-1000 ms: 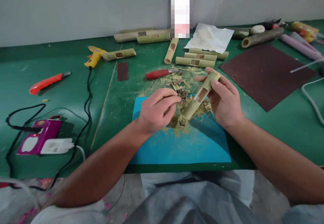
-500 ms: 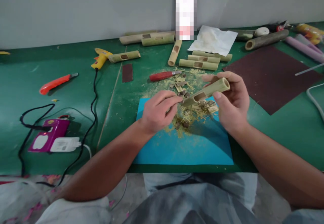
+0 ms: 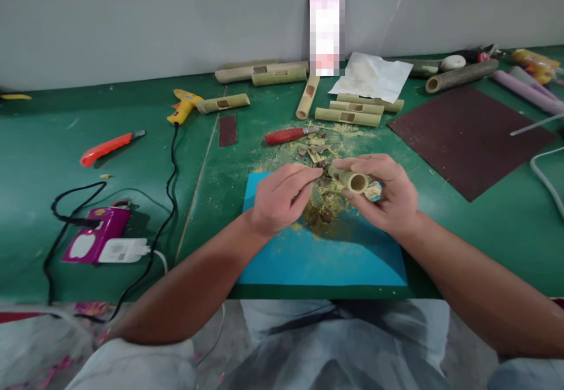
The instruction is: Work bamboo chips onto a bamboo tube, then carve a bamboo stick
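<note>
My right hand grips a short bamboo tube, fingers above and thumb below. Its round open end faces me. Just left of the tube, my left hand is closed in a pinch; whatever lies between its fingertips is hidden. Beneath both hands is a blue sheet strewn with bamboo shavings and dark chips. A red-handled knife lies just beyond the left hand.
Bamboo pieces with cut openings lie behind the shavings, near white paper and a propped phone. Brown sandpaper is at right. Leftward are a yellow glue gun, orange cutter and purple power strip with cords.
The bamboo tube has swung from lying slantwise, side opening showing, to pointing its open end at me. My right hand moved left and lower with it; the tube's far end is now apart from my left hand.
</note>
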Demonstrator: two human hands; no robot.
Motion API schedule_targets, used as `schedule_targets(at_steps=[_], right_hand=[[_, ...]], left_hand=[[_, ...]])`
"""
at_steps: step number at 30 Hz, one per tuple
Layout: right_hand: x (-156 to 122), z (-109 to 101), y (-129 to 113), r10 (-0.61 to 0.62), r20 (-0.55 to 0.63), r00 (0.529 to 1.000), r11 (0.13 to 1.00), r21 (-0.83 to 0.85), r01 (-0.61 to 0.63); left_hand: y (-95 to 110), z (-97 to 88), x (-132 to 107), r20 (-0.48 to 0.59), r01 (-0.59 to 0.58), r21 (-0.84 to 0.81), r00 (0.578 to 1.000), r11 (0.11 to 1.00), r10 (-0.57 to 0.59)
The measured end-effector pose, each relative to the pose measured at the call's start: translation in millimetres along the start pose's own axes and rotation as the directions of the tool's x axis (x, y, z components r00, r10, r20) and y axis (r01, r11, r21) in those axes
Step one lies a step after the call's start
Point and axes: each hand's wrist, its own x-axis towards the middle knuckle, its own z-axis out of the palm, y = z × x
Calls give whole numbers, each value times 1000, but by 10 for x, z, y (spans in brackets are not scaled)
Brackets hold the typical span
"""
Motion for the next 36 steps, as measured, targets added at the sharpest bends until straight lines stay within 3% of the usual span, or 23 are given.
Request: schedule_targets(at_steps=[6, 11, 14, 16, 19, 23, 28, 31, 36], right_hand=[[36, -17, -41, 29, 27, 999, 982, -185, -24], [29, -4, -11, -107, 2, 994, 964, -245, 104], [7, 32, 13, -104, -2, 995, 958, -270, 99], [-13, 70, 26, -33, 2, 999, 953, -300, 32], [-40, 127, 36, 100, 2, 995, 954, -283, -95], [-51, 160, 31, 216, 26, 976, 960, -188, -208], [-48, 154, 33, 173, 65, 983, 977, -139, -163], [-57, 141, 50, 131, 52, 990, 985, -117, -124], [-77, 128, 78, 115, 36, 993, 989, -102, -111]], left_hand=[[1, -37, -33, -11, 43, -113, 999, 993, -45], [47, -53, -58, 29, 50, -118, 998, 992, -47], [134, -6, -80, -51, 121, -188, 990, 975, -132], [196, 38, -92, -79, 239, -288, 959, 927, -272], [262, 81, -92, -18, 388, -428, 899, 816, -437], [258, 95, -65, 53, 479, -462, 855, 746, -516], [198, 119, -38, 94, 555, -435, 811, 709, -578], [199, 109, -37, 107, 549, -413, 822, 727, -560], [194, 89, -51, 87, 457, -356, 885, 815, -458]])
